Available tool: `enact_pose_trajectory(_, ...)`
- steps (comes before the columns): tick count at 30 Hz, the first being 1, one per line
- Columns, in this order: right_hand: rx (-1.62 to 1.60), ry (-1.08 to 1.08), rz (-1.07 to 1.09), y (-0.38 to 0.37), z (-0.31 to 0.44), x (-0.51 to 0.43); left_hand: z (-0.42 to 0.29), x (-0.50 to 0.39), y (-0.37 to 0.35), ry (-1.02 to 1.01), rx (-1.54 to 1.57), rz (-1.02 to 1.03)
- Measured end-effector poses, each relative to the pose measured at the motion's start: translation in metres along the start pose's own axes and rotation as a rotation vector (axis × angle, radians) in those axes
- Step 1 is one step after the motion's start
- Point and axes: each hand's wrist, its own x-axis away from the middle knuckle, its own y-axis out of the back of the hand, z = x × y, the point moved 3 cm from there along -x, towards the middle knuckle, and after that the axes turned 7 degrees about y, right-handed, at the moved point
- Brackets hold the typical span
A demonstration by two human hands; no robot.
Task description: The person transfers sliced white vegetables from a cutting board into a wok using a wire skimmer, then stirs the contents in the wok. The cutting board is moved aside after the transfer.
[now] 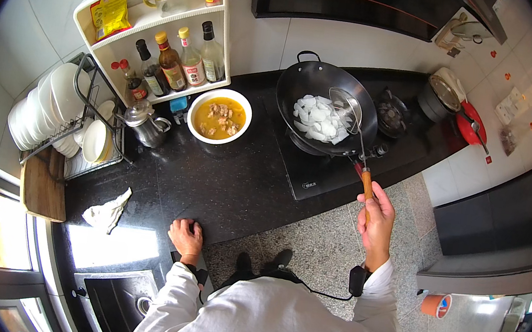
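My right hand [377, 218] grips the wooden handle [367, 188] of a wire skimmer. The skimmer's mesh head [345, 108] lies in a dark wok [296, 82], at the right side of a heap of white translucent slices [320, 118]. The wok stands on the left burner of a black gas hob [306, 181]. My left hand [186, 237] rests at the counter's front edge with its fingers curled; nothing shows in it. A white bowl [192, 129] of yellow broth with pieces of meat stands on the counter left of the wok.
A white shelf [164, 24] with seasoning bottles stands behind the bowl. A metal kettle [148, 127], a dish rack [96, 170] with white bowls, a cutting board [46, 189] and a white cloth [108, 211] are at left. A lidded pot [436, 100] stands beyond the right burner [389, 114].
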Motion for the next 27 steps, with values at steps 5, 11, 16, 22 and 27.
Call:
enact_pose_trajectory(5,-0.058,0.000,-0.062,0.004,-0.004,0.000,0.002,0.001,-0.001,0.004,0.000,-0.002)
enact_pose_trajectory(11,-0.070,0.019,-0.088,0.004,-0.006,0.000,0.000,0.000,0.000,0.005,-0.013,-0.003)
enact_pose_trajectory(16,-0.057,0.015,-0.095,0.005,-0.011,0.000,-0.001,0.000,0.001,0.001,-0.006,0.010)
enact_pose_trajectory(22,-0.051,-0.009,-0.096,0.004,-0.013,0.001,-0.002,0.000,0.002,-0.001,-0.011,0.005)
enact_pose_trajectory(27,-0.053,-0.012,-0.119,0.004,-0.015,0.000,-0.003,0.000,0.003,-0.005,-0.004,-0.010)
